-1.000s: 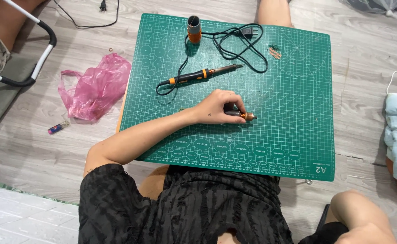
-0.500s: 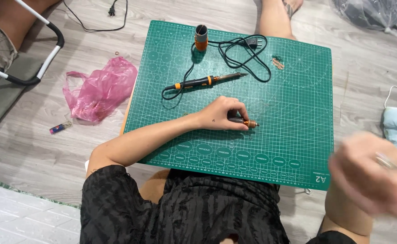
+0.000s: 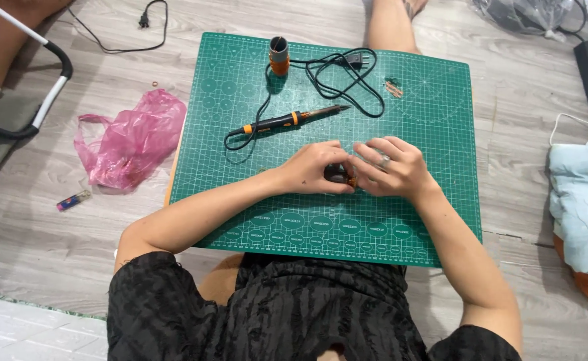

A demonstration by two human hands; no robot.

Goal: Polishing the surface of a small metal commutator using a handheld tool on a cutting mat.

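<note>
Overhead view of my work on a green cutting mat [image 3: 240, 134] laid over my lap. My left hand [image 3: 310, 167] and right hand [image 3: 394, 167] meet near the mat's middle, both curled around a small dark part with an orange end [image 3: 339, 175]; the fingers hide most of it, so I cannot tell its exact kind. I judge that both hands pinch it from opposite sides to keep it steady against the mat. The soldering iron [image 3: 287, 120], black and orange, lies just beyond my hands, tip pointing away to the right, apparently parked within reach yet clear of my fingers. Its cord [image 3: 337, 73] coils further back, beside an upright orange-and-black cylinder [image 3: 279, 55]. Open mat remains right of my hands and along the near edge. A pink plastic bag [image 3: 133, 137] lies on the floor, off the mat's left edge.
</note>
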